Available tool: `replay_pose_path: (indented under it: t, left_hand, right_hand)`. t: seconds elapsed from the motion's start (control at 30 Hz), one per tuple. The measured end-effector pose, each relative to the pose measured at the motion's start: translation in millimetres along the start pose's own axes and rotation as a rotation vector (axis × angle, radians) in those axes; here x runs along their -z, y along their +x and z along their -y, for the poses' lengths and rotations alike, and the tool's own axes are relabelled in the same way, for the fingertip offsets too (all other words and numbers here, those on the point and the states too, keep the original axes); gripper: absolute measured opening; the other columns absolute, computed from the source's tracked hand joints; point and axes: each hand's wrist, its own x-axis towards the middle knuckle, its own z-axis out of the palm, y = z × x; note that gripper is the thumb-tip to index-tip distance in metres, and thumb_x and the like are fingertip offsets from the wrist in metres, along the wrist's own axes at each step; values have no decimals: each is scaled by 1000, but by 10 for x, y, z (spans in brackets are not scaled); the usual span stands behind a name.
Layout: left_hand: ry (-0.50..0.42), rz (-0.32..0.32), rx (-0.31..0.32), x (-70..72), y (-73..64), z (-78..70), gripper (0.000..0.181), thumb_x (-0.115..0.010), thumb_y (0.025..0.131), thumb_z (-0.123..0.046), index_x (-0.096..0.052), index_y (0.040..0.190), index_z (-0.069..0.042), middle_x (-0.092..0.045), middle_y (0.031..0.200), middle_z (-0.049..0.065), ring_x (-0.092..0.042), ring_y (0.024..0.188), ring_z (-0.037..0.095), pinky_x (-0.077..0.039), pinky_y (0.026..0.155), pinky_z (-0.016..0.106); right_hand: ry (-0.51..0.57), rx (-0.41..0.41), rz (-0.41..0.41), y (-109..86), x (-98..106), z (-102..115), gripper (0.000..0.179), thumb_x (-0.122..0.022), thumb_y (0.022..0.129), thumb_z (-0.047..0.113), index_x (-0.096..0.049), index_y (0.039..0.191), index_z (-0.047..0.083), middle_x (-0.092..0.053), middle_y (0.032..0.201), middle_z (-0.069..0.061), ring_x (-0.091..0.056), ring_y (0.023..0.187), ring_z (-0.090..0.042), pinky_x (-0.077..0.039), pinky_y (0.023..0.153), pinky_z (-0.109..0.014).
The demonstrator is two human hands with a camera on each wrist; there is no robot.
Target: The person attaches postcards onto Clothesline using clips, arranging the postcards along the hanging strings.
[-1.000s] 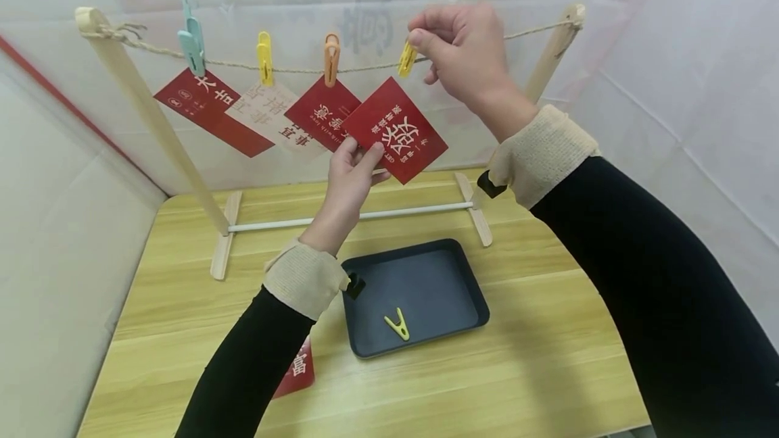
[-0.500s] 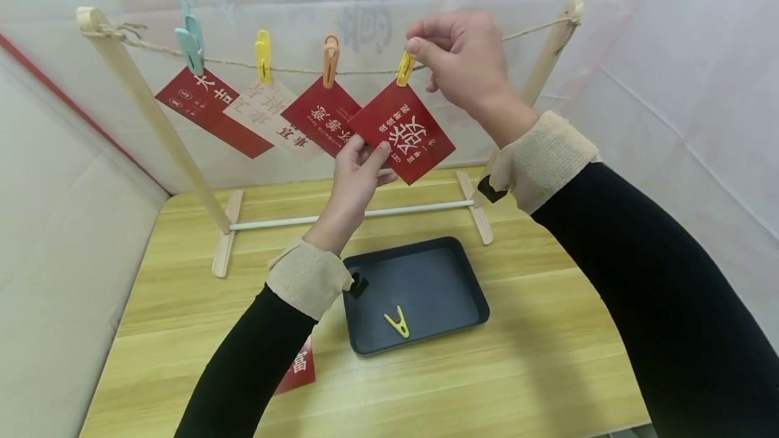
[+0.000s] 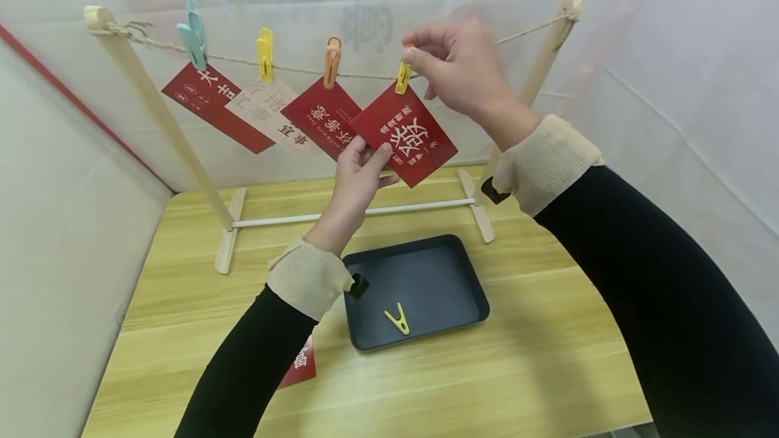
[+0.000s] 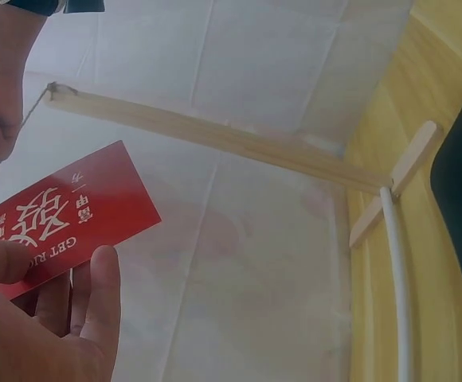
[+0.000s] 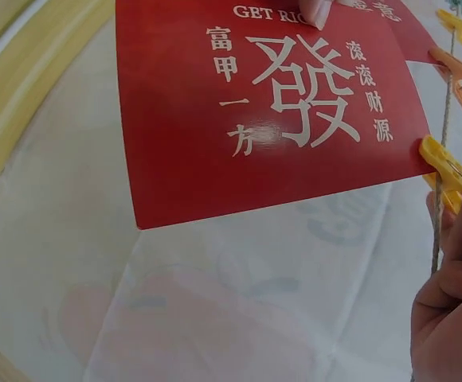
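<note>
In the head view, my left hand [image 3: 353, 184] holds a red card [image 3: 422, 144] with white Chinese characters by its lower left edge, thumb in front and fingers behind. My right hand [image 3: 468, 76] pinches the upper end of a yellow clothespin [image 3: 402, 80] at the rope [image 3: 298, 71]. The pin's lower tip overlaps the card's top corner. Seen from the right wrist, the yellow clothespin [image 5: 448, 169] sits across both the rope and the corner of the red card [image 5: 207, 159]. From the left wrist, thumb and fingers grip the card [image 4: 95, 207].
Left along the rope, a teal clothespin [image 3: 193, 39], another yellow clothespin [image 3: 265, 56] and an orange clothespin [image 3: 331, 63] hold cards. A wooden rack [image 3: 164, 120] carries the rope. Below are a dark tray [image 3: 426, 276] with a yellow-green clothespin [image 3: 398, 320] and a red card [image 3: 301, 367] partly under my left sleeve.
The yellow clothespin has come down onto the card's top corner, where a gap showed before. My left hand has shifted the card slightly right. The right hand has moved slightly lower.
</note>
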Motion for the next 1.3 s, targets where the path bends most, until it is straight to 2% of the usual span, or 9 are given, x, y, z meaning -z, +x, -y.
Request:
replay_pose_path:
  t: [0.3,0.43,0.53,0.63,0.7,0.83,1.0,1.13,1.3]
  left_hand:
    - [-19,-40,40,89,4,-7,25,-57,102,-22,-55,125,-11,-67,118,10,-68,100,24,-60,81,34]
    - [12,-49,64,205,-87,71,27,-55,103,-27,-53,125,-10,-67,121,13,-67,103,24,-60,85,35]
    - [50,-39,76,395,-343,203,32,-56,103,-29,-52,128,-9,-66,126,16,-67,107,26,-59,87,37]
    - [101,-35,80,679,-807,363,36,-57,103,-27,-50,130,-4,-65,126,19,-66,109,31,-58,90,39]
    - [156,-55,94,886,-1188,461,37,-58,102,-25,-49,130,-1,-65,125,20,-67,109,30,-57,91,39]
    - [271,-151,154,1216,-1901,681,34,-58,102,-20,-51,128,2,-64,125,22,-67,108,22,-56,93,33]
    - [464,-258,174,1461,-2487,1075,27,-63,98,-14,-58,123,-4,-67,120,15,-67,106,19,-54,90,23]
    - [707,-294,21,1522,-2628,1312,31,-71,91,-6,-63,121,-10,-69,116,4,-67,102,19,-55,88,26]
    - [940,-242,-62,1584,-2563,1483,32,-73,90,-12,-67,121,-12,-58,138,12,-46,132,39,-34,108,61]
  right_hand:
    - [-62,84,-27,-29,-143,37,49,-58,100,42,-51,145,25,-64,134,6,-68,64,-11,-55,60,-21]
    - [-49,310,-165,-145,-206,-66,55,-62,98,30,-45,150,22,-53,147,7,-68,72,-6,-54,64,-16]
    - [35,526,-302,-379,-276,-265,49,-67,93,11,-56,141,8,-58,142,-6,-69,86,-14,-51,61,-14]
    - [90,613,-342,-780,-378,-614,46,-68,87,2,-59,132,-2,-62,131,-16,-70,94,-26,-48,57,-14]
    - [87,534,-277,-1126,-458,-916,46,-70,86,6,-60,131,0,-63,126,-16,-69,88,-28,-49,59,-20]
    - [-1,246,28,-1895,-691,-1529,52,-72,91,19,-56,138,7,-61,133,-11,-59,112,-28,-52,79,-39]
    - [-57,69,238,-2723,-1235,-1922,58,-73,92,29,-52,143,11,-53,145,-13,-46,133,-34,-41,104,-60]
    - [-94,72,233,-3022,-1593,-1945,62,-74,90,34,-51,145,17,-50,148,-11,-40,138,-37,-35,106,-65]
    - [-190,30,270,-3064,-1899,-1868,64,-73,89,43,-50,147,26,-52,148,-4,-41,138,-39,-28,105,-68]
